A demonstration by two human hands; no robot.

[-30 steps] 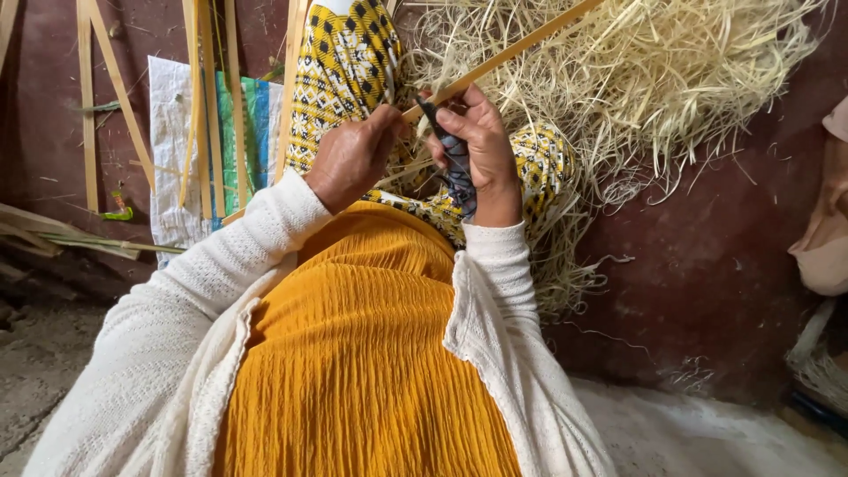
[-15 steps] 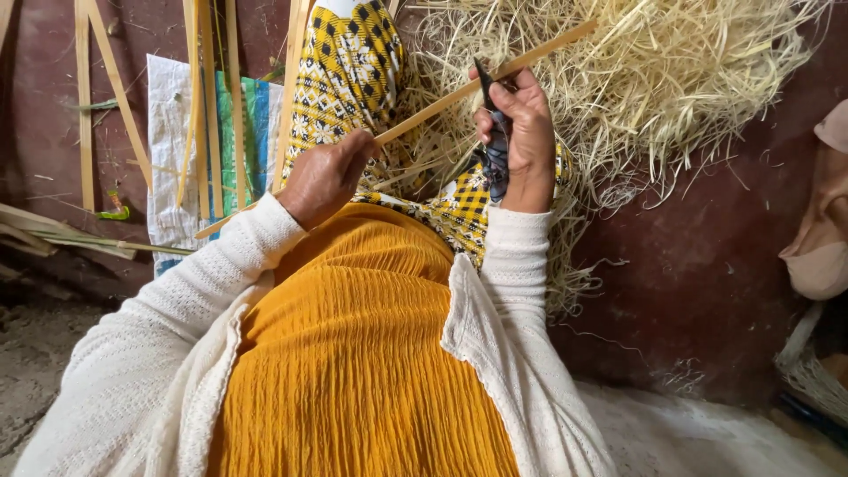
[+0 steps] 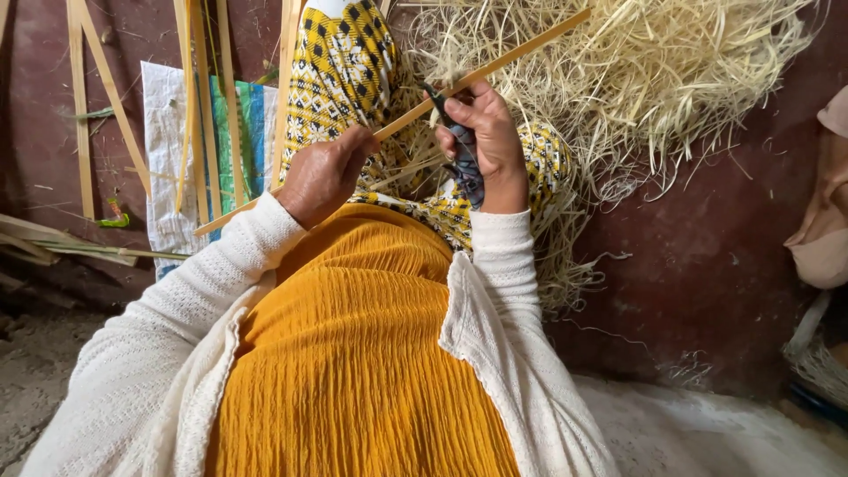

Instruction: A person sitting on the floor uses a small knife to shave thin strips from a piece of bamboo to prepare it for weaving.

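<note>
A long thin bamboo strip runs diagonally from lower left to upper right over my lap. My left hand is closed around its lower part. My right hand grips a knife with a dark cloth-wrapped handle, its blade pressed against the strip just right of my left hand. A yellow-and-black patterned cloth covers my legs beneath the hands. I wear a mustard dress and a white knitted cardigan.
A big heap of pale bamboo shavings lies on the dark red floor beyond my hands. Several long bamboo slats and a white woven sack lie at the left. A beige object sits at the right edge.
My right hand with the knife has slid up along the strip, away from my left hand, which stayed gripping the lower part.
</note>
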